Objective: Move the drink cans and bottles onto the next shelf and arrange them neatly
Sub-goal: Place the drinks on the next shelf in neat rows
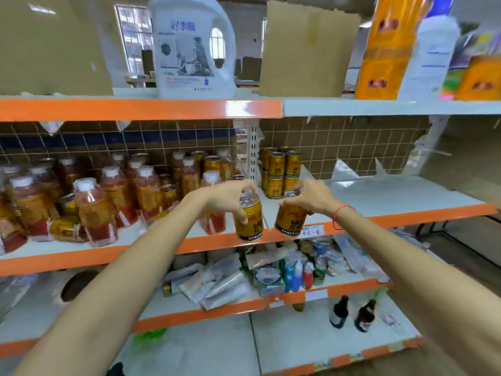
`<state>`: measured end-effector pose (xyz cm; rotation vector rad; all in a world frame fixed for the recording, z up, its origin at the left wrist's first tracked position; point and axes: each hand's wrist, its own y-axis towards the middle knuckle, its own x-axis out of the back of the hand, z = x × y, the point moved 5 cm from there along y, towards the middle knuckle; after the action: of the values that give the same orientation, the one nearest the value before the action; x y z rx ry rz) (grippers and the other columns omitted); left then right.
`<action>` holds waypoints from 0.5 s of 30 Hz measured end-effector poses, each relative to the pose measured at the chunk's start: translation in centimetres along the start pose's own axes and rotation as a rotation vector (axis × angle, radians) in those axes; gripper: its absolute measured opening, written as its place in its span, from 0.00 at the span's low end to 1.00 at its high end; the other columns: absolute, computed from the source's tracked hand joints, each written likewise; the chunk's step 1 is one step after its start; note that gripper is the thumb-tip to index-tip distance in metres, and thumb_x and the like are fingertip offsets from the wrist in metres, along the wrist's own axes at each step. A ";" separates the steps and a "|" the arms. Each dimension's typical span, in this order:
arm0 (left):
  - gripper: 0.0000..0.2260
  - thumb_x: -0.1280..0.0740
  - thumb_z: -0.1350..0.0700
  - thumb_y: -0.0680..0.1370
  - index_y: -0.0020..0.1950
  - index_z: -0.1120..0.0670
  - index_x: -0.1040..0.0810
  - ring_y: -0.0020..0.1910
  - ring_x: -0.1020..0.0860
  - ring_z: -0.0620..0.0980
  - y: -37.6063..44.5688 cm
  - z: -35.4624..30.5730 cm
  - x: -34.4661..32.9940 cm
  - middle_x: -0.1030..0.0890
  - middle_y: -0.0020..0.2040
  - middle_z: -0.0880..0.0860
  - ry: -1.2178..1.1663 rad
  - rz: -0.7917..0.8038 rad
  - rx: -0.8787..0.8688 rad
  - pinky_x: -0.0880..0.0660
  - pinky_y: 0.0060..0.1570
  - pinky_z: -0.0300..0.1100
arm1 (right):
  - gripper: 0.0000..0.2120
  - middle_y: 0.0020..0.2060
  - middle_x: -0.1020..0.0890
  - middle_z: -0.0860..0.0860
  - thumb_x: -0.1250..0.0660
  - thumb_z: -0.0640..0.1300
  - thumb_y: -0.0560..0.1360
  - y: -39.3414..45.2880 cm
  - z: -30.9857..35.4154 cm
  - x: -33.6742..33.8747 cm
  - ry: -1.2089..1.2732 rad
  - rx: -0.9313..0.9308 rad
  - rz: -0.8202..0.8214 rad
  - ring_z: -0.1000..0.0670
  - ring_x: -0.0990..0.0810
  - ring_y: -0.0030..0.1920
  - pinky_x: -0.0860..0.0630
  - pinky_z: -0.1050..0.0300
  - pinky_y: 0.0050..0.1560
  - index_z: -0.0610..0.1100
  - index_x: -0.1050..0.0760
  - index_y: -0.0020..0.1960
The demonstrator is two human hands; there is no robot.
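Head view: both arms reach forward at the middle shelf level, each hand carrying one gold can in front of the orange shelf edge. The left hand (227,198) grips the left can (249,218) from above, fingers (242,213) curled down its side and over the rim; the can is upright, tipped only slightly. The right hand (309,198) holds the right can (290,217) the same way, fingers wrapped round its top, and this can leans a little to the right. The two cans hang close together, just apart, right at the seam where the left shelf (67,252) meets the right shelf (406,196). The left shelf is crowded with bottles (93,210) and loose cans, some lying on their sides. On the right shelf a stack of cans (282,172), two layers high, stands by the upright post at the back left corner. That stack lies just beyond and slightly above the right can, so the right hand is the nearer one; I judge it should set its can down first, upright, beside or in front of the stack, with the left can following alongside. Both cans' long axes are already near vertical, so little turning seems needed, only a short push forward and to the right.
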<state>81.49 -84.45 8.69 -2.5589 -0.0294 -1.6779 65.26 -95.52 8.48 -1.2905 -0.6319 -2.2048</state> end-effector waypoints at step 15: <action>0.31 0.24 0.61 0.67 0.66 0.50 0.33 0.60 0.33 0.47 13.2 -4.8 -2.2 0.30 0.65 0.50 0.124 0.038 -0.027 0.32 0.57 0.42 | 0.20 0.39 0.20 0.50 0.27 0.62 0.66 8.2 -10.4 2.9 0.032 0.038 0.011 0.50 0.22 0.40 0.22 0.51 0.43 0.47 0.27 0.41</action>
<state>76.99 -97.89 7.81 -2.4516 0.0494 -1.8315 62.43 -108.79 7.58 -1.2344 -0.6502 -2.1899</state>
